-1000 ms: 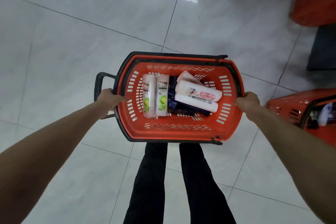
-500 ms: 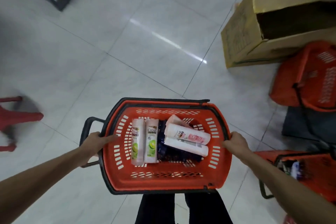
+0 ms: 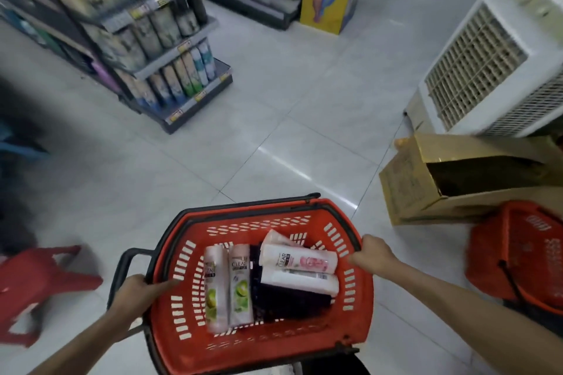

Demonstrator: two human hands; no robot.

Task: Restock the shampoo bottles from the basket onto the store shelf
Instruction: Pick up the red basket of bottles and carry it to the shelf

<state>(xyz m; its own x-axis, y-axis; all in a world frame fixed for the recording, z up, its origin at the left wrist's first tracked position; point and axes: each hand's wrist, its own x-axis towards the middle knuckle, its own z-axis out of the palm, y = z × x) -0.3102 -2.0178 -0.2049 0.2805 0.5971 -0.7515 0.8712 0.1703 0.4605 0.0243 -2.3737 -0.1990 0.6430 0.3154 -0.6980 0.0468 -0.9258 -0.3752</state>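
- Since the earlier frame the view has swung upward. A stocked shelf [image 3: 170,70] now shows ahead of the left hand [image 3: 137,289], and the red basket [image 3: 262,341] is still carried between both hands.
- Left hand: fingers curled round the basket's left rim, beside the black handle [image 3: 122,265].
- Right hand [image 3: 376,253]: closed over the right rim.
- In the basket, between the hands:
  - two green-labelled bottles [image 3: 240,286], side by side nearer the left hand
  - three white-and-pink bottles [image 3: 300,260] nearer the right hand, one partly hidden
  - dark bottles [image 3: 289,301] beneath, number unclear
- Beyond the right hand: one cardboard box [image 3: 408,192] and one second basket [image 3: 518,253].
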